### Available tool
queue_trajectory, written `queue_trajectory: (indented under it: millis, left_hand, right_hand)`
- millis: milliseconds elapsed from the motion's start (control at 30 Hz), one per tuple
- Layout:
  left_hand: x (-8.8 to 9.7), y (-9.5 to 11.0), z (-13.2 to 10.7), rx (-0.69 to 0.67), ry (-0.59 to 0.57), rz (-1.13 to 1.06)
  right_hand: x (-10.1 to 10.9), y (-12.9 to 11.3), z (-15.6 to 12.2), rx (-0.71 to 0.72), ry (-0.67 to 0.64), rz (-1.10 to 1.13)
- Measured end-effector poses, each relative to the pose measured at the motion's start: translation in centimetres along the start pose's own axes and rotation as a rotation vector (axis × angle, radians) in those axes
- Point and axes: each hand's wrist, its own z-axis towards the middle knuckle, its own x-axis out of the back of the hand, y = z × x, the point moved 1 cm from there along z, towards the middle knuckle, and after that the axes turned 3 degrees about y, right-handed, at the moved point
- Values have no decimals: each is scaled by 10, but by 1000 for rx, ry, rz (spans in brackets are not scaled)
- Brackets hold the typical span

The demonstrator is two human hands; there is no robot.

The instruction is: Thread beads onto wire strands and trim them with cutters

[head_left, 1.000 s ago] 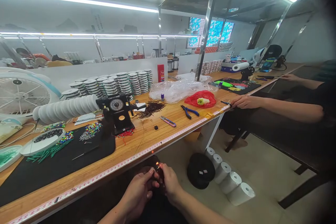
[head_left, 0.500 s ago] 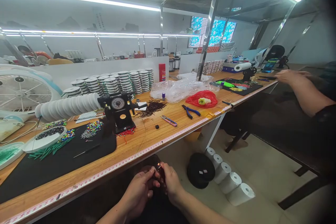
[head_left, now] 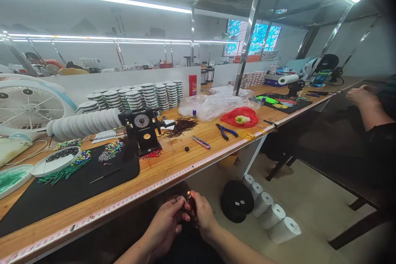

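Low in front of the bench edge, my two hands are close together. My right hand (head_left: 202,214) is closed around a lighter (head_left: 189,199), its thumb at the top, where a small flame burns. Just left of the flame, my left hand (head_left: 167,220) is pinched, thumb against fingertips. Whatever sits between those fingertips is too small to make out. The lighter's lower body is hidden by the fingers. Above my hands, a measuring tape (head_left: 161,182) runs along the edge of the wooden bench (head_left: 173,165).
On the bench are a winding device (head_left: 147,132), thread snips (head_left: 200,142), pliers (head_left: 227,131), a red bag (head_left: 252,111) and stacked spools (head_left: 133,99). Beads lie on a black mat (head_left: 117,185). White rolls (head_left: 275,214) and a black stool (head_left: 236,200) stand below. Another person's hands (head_left: 361,95) are at right.
The view has shifted slightly. My hands keep the same pose, with the flame still lit. The other person's hands at the right have moved a little away from the bench.
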Motion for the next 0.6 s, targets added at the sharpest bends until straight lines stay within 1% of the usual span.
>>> queue_trajectory:
  millis: [67, 100, 167, 233, 267, 333, 367, 400, 433, 467, 500, 567, 600]
  left_hand:
    - [1, 1, -3, 0, -19, 6]
    - [1, 2, -5, -4, -50, 4]
    - [0, 5, -10, -16, -160, -26]
    - [-2, 8, -17, -26, -284, -87]
    - [-4, 10, -20, -27, -332, -115]
    - [-6, 13, -24, -33, -384, -154]
    - [-6, 14, -26, -43, -398, -163]
    - [-7, 16, -26, -54, -410, -162]
    - [-7, 18, -27, -70, -420, -152]
    - [-8, 20, -29, -87, -431, -129]
    - [-8, 23, -31, -112, -440, -88]
    - [-9, 33, -41, -199, -432, 49]
    - [-10, 39, -49, -263, -403, 129]
  right_hand:
    - [1, -1, -3, 4, -8, -14]
    - [1, -2, -5, 5, -15, -25]
    - [5, -7, -13, 19, -1, -59]
    - [12, -20, -22, 119, 50, -96]
    - [17, -30, -26, 216, 79, -131]
    - [27, -58, -26, 461, 129, -213]
    - [33, -76, -22, 578, 179, -295]
    - [38, -94, -14, 647, 235, -362]
    - [43, -113, -4, 686, 300, -427]
    - [48, -132, 9, 718, 440, -633]
    - [52, -150, 23, 731, 495, -712]
    - [58, -180, 52, 723, 516, -825]
    - [59, -192, 65, 704, 500, -865]
